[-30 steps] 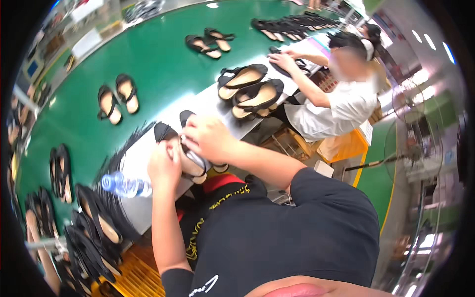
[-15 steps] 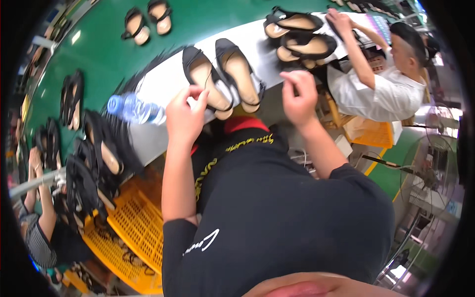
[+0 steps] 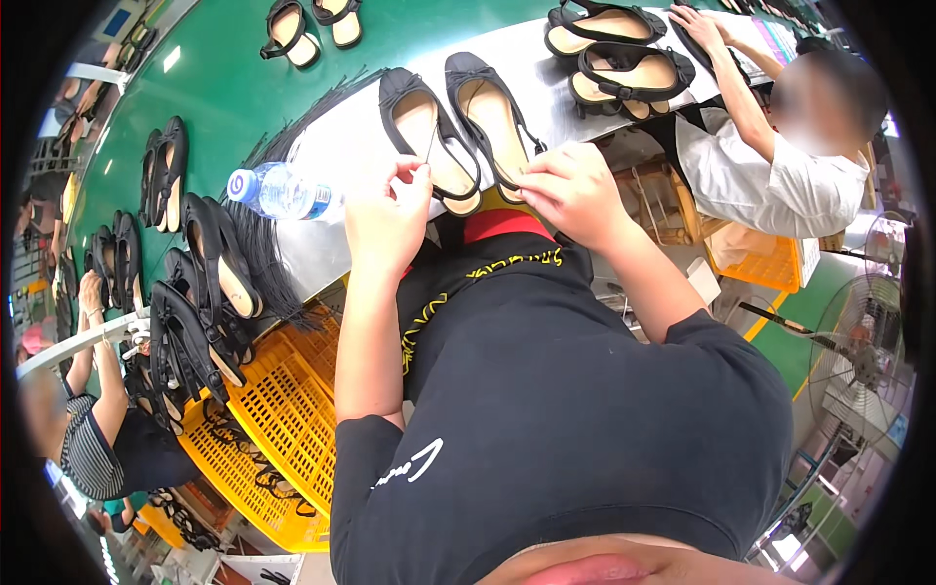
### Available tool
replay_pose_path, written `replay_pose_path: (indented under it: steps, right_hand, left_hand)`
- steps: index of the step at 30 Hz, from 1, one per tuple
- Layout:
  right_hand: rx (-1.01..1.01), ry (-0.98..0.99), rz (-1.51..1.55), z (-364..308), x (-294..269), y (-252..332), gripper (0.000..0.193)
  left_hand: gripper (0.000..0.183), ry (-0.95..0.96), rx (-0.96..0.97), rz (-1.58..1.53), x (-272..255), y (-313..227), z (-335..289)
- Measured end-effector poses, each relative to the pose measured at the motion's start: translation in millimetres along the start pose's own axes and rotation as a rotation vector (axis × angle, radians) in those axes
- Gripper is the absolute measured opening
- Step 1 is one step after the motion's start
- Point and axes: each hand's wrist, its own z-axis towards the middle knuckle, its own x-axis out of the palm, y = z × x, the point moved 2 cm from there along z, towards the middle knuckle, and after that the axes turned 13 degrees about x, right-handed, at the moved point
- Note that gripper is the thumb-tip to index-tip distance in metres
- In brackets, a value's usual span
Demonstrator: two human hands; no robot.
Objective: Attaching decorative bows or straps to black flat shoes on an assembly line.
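Observation:
Two black flat slingback shoes [image 3: 468, 83] with bows and beige insoles lie side by side on the white work surface, toes pointing away from me. My left hand [image 3: 390, 214] is closed in a pinch beside the left shoe [image 3: 398, 88]. A thin black strand [image 3: 430, 146] rises from its fingertips across that shoe's insole. At the heel of the right-hand shoe, my right hand [image 3: 577, 195] pinches the back strap near its buckle; the fingers partly hide the strap.
A water bottle [image 3: 278, 191] lies left of my left hand, near a bundle of black strands [image 3: 258, 239]. More black shoes [image 3: 219, 258] stand left, above yellow crates [image 3: 283, 419]. On the green belt [image 3: 224, 97] lie sandals [image 3: 290, 34]. A co-worker in white [image 3: 756, 175] handles shoes at right.
My right hand has come leftward and down from the air to the right shoe's heel strap. My left hand remains pinched beside the left shoe. The whole view has shifted slightly.

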Motion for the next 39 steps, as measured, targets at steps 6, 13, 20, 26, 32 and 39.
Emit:
replay_pose_path:
  steps: [6, 13, 20, 26, 32, 39]
  right_hand:
    - [0.041, -0.043, 0.082, 1.2, -0.8, 6.1, 0.016]
    - [-0.021, -0.382, 0.33, 26.0, -7.9, 36.5, 0.021]
    - [-0.156, -0.419, 0.346, 59.1, -2.5, 65.4, 0.029]
    - [-0.175, -0.411, 0.355, 65.3, 1.0, 62.2, 0.031]
    - [-0.206, -0.409, 0.314, 69.4, -3.9, 61.2, 0.035]
    - [-0.066, -0.354, 0.57, 85.2, -1.0, 54.6, 0.019]
  left_hand:
    - [0.014, -0.033, 0.066, -0.025, 5.6, -4.9, -3.8]
    - [0.01, 0.016, 0.125, -0.115, -4.6, -24.3, -3.4]
    - [0.008, -0.028, 0.223, -0.19, -19.9, -54.4, 3.6]
    - [0.009, 0.024, 0.216, -0.173, -31.8, -67.4, 12.6]
    - [0.01, 0.032, 0.407, -0.151, -31.0, -71.5, 24.9]
    - [0.013, 0.041, 0.264, -0.177, -28.2, -64.4, 40.7]
